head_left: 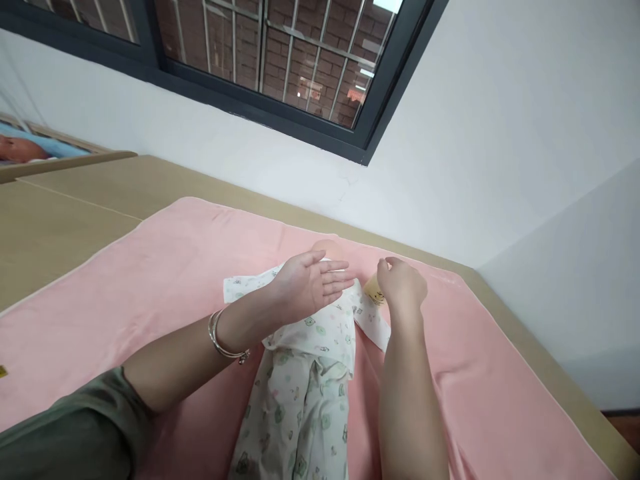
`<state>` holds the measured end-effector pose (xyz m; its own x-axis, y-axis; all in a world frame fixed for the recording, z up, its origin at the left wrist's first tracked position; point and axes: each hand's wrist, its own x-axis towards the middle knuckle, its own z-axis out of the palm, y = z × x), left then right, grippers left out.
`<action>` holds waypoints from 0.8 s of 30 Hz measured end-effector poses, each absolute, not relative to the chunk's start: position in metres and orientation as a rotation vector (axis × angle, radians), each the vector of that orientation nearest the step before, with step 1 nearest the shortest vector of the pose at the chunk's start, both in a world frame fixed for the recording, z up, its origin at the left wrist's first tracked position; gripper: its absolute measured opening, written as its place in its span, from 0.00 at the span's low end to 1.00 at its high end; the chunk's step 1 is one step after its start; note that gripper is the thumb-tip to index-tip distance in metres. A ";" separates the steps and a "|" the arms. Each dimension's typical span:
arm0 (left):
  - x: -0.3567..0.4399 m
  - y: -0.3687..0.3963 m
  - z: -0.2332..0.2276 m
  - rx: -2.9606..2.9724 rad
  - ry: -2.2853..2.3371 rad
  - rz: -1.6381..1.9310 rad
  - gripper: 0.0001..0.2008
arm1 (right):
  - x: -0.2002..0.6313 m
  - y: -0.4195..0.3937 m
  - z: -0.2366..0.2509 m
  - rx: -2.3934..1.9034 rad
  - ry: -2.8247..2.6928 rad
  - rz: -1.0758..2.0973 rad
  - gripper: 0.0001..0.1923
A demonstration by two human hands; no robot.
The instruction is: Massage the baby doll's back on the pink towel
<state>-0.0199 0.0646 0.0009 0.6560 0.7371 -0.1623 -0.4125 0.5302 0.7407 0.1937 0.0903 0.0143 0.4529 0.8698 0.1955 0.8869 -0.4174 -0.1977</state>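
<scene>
A baby doll in a white printed sleepsuit [305,373] lies on its back on a pink blanket [150,287]. Its head [327,248] is mostly hidden behind my hands. My left hand [313,283] hovers flat over the doll's chest, palm turned right, fingers straight and apart, holding nothing. A silver bangle [223,340] sits on that wrist. My right hand [403,283] is closed around a small yellowish object [374,291] with a dark printed mark, just right of the doll's shoulder and above the sleeve [373,323].
The blanket covers a tan surface [65,220] set against a white wall [450,167] and a corner at the right. A dark-framed barred window [280,60] is above. Another doll lies in a wooden-edged cot [30,150] at far left.
</scene>
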 end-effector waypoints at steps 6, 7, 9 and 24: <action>-0.029 0.056 0.006 0.582 0.533 0.716 0.34 | 0.206 0.082 0.021 -2.077 -1.453 0.132 0.25; -0.028 0.053 0.007 0.568 0.534 0.696 0.34 | 0.200 0.077 0.023 -1.991 -1.441 0.130 0.26; -0.025 0.049 0.009 0.552 0.522 0.660 0.34 | 0.181 0.064 0.024 -1.850 -1.478 0.107 0.26; -0.035 0.020 0.024 0.646 0.332 0.707 0.39 | 0.079 -0.014 -0.011 -1.218 -2.200 -0.094 0.53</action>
